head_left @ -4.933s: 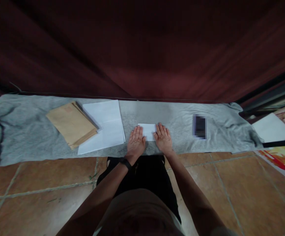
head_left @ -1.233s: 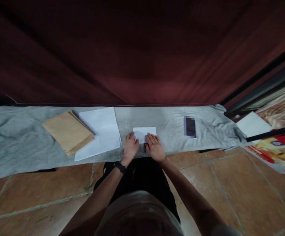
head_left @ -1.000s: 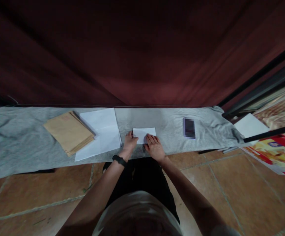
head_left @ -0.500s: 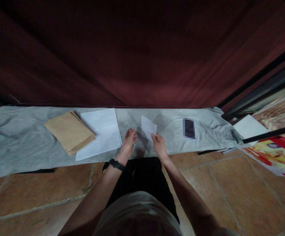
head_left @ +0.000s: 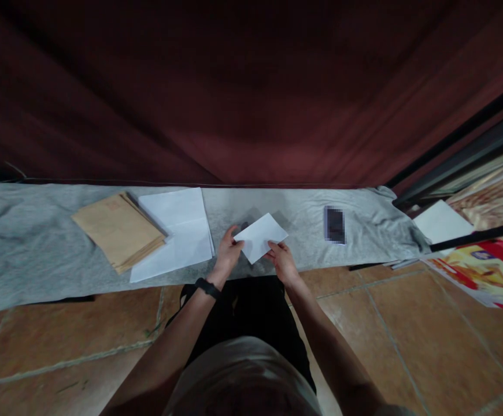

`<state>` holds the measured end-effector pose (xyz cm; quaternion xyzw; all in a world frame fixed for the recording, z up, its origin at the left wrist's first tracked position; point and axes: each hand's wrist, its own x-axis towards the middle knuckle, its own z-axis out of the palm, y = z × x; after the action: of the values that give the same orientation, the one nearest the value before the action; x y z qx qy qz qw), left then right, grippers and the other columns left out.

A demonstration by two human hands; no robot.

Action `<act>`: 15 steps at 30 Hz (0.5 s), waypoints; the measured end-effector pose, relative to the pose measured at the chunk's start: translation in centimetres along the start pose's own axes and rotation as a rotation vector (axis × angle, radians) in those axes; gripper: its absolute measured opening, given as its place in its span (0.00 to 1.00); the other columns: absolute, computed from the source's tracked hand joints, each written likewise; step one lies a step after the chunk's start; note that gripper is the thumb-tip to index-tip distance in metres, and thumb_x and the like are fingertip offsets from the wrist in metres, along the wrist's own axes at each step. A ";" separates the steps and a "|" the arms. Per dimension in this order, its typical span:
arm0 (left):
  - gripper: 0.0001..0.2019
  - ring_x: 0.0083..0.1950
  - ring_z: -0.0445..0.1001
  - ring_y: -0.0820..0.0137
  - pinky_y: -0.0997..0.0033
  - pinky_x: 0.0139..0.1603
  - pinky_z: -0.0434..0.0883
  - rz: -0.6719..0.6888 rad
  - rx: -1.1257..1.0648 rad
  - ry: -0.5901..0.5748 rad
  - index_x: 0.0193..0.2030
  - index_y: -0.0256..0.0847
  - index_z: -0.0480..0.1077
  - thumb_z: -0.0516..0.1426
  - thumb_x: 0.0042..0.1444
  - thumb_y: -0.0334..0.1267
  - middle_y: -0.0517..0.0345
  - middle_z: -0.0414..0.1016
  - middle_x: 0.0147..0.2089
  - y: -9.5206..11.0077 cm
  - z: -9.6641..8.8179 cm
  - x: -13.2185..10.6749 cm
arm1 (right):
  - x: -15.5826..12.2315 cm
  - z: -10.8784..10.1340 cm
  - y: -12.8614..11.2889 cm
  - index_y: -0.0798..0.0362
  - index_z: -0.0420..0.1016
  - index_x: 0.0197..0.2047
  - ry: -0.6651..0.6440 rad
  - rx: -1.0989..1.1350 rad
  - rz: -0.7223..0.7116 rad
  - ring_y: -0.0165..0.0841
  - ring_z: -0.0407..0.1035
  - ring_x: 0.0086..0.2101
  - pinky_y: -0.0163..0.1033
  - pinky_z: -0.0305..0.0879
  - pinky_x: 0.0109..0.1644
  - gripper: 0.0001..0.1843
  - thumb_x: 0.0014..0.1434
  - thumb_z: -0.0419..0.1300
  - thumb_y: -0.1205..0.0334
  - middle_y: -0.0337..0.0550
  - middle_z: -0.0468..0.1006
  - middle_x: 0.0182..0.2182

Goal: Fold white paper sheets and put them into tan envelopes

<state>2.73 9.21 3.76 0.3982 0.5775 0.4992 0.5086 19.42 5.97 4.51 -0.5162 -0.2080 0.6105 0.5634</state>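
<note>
Between my two hands is a small piece of white paper (head_left: 262,236), tilted above the grey cloth (head_left: 229,202); whether it is folded I cannot tell. My left hand (head_left: 229,249), with a dark band on the wrist, pinches its left corner, thumb on top. At the lower right edge, my right hand (head_left: 283,259) grips it between thumb and fingers. Left of my hands lie large white sheets (head_left: 186,231), partly under a stack of brown envelopes (head_left: 119,231).
A dark, pixelated rectangular object (head_left: 335,225) lies on the cloth to the right. Beyond the long cloth-covered surface hangs a dark red curtain (head_left: 251,127). Black bars (head_left: 472,240), a white sheet (head_left: 442,222) and a red-yellow printed package (head_left: 489,271) are at far right. Tiled floor (head_left: 385,323) shows below.
My left hand has closed on the paper's left corner. The paper has turned from upright to slanting across between both hands. My right hand still holds it.
</note>
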 end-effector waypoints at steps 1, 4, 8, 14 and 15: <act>0.35 0.26 0.65 0.75 0.75 0.30 0.63 0.021 0.040 -0.015 0.65 0.37 0.65 0.62 0.46 0.29 0.71 0.66 0.26 -0.1 -0.2 0.3 | 0.2 -0.4 0.0 0.51 0.76 0.38 0.019 0.001 -0.009 0.34 0.79 0.33 0.39 0.77 0.39 0.15 0.49 0.71 0.55 0.40 0.84 0.34; 0.39 0.26 0.66 0.74 0.75 0.30 0.62 0.053 0.130 -0.053 0.69 0.37 0.61 0.61 0.47 0.29 0.71 0.66 0.26 -0.5 -0.6 0.9 | 0.7 -1.4 -0.2 0.51 0.75 0.37 0.062 -0.041 -0.025 0.33 0.78 0.31 0.38 0.77 0.36 0.16 0.48 0.71 0.54 0.39 0.83 0.32; 0.41 0.26 0.67 0.72 0.73 0.31 0.63 0.062 0.220 -0.045 0.71 0.36 0.57 0.61 0.48 0.29 0.70 0.66 0.25 -0.7 -0.8 1.5 | 1.4 -2.1 -0.1 0.51 0.73 0.34 0.079 -0.088 -0.019 0.31 0.75 0.27 0.37 0.77 0.33 0.16 0.47 0.72 0.53 0.37 0.81 0.28; 0.41 0.27 0.66 0.70 0.71 0.34 0.65 0.127 0.448 -0.025 0.74 0.34 0.54 0.59 0.52 0.28 0.68 0.64 0.26 -0.3 -1.1 1.8 | 1.9 -2.3 0.2 0.50 0.71 0.33 0.071 -0.163 -0.013 0.30 0.74 0.25 0.39 0.78 0.34 0.16 0.47 0.70 0.52 0.34 0.77 0.25; 0.41 0.28 0.66 0.71 0.71 0.34 0.65 0.148 0.491 -0.024 0.75 0.35 0.53 0.58 0.53 0.27 0.68 0.65 0.26 -0.1 -1.2 1.7 | 1.9 -2.4 0.2 0.50 0.71 0.33 0.071 -0.180 -0.014 0.30 0.74 0.25 0.39 0.78 0.34 0.16 0.47 0.70 0.52 0.33 0.77 0.25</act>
<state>1.31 10.68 3.34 0.5567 0.6448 0.3751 0.3655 21.71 6.90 2.69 -0.5846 -0.2456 0.5668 0.5260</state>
